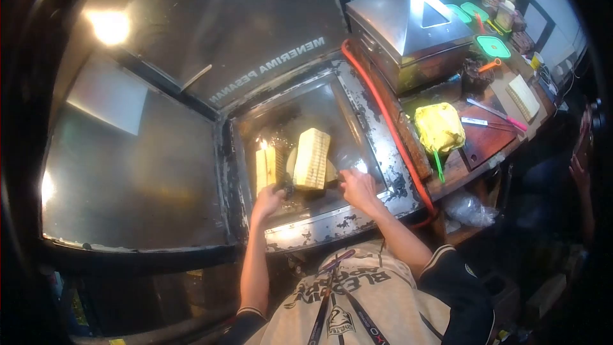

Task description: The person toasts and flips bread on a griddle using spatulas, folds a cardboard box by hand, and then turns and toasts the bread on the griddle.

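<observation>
Both bare hands working low and forward

We are bending our left hand (269, 200) and right hand (359, 188) inward, fingers curling, forearms reaching forward.

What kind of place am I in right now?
Probably a small food stall that toasts bread: two blocks of what looks like bread are at a flat metal griddle, a mound of yellow spread sits nearby, and the panel behind carries lettering that appears mirrored.

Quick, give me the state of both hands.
Left hand: fingers curled, near the left bread; whether it holds anything can't be told.
Right hand: fingers curled, beside the right bread; grip unclear.
</observation>
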`<control>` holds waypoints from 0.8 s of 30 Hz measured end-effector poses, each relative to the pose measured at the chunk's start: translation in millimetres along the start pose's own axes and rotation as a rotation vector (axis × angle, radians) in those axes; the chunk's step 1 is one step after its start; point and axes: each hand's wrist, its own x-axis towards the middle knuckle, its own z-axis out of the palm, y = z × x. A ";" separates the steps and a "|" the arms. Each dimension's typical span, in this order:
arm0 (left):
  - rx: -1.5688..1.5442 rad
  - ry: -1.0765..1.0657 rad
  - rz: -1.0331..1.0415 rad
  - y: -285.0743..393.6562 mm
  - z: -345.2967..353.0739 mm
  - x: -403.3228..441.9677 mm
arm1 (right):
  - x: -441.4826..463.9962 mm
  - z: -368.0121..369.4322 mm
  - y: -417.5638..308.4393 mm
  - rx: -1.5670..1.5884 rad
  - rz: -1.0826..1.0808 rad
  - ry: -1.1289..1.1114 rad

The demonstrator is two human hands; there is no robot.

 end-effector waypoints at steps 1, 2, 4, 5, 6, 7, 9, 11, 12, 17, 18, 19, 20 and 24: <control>0.022 0.025 0.029 -7.4 -4.1 3.9 | -4.0 -10.0 -11.4 -0.063 -0.032 0.006; 0.041 0.051 0.059 -14.1 -7.0 8.5 | -8.7 -22.2 -18.3 -0.086 -0.028 0.021; 0.051 0.083 0.084 -27.5 -6.3 12.5 | -11.6 -44.7 -20.5 -0.031 -0.010 0.008; 0.044 0.090 0.082 -34.5 -5.0 12.9 | -11.1 -51.2 -17.4 -0.004 0.000 0.001; 0.039 0.098 0.082 -39.3 -4.6 11.7 | -7.9 -55.0 -11.7 -0.015 0.066 -0.062; 0.001 0.076 0.036 -32.0 -6.2 0.7 | -4.5 -56.8 -5.7 0.001 0.113 -0.058; -0.076 0.031 -0.050 -20.3 -6.7 -22.3 | 3.9 -56.1 9.3 0.031 0.208 -0.046; -0.267 0.086 0.000 -56.0 -5.5 -25.8 | 13.0 -53.6 23.6 0.133 0.264 -0.048; -0.413 0.099 -0.020 -48.5 -13.4 -43.4 | 17.6 -52.8 28.0 0.192 0.300 -0.055; -0.656 0.299 -0.039 -48.8 -57.0 -90.0 | 36.8 -31.4 31.0 0.568 0.433 -0.131; -0.466 0.393 -0.037 -82.6 -58.6 -76.3 | 41.5 -17.4 32.4 0.615 0.439 -0.144; -0.274 0.482 -0.037 -113.7 -55.6 -62.4 | 45.6 2.7 36.4 0.662 0.445 -0.159; -0.183 0.498 -0.065 -114.1 -50.1 -60.3 | 46.8 14.9 36.6 0.707 0.453 -0.172; 0.032 0.392 0.009 -78.7 -3.1 -45.1 | 38.7 34.9 -6.8 0.843 0.634 -0.328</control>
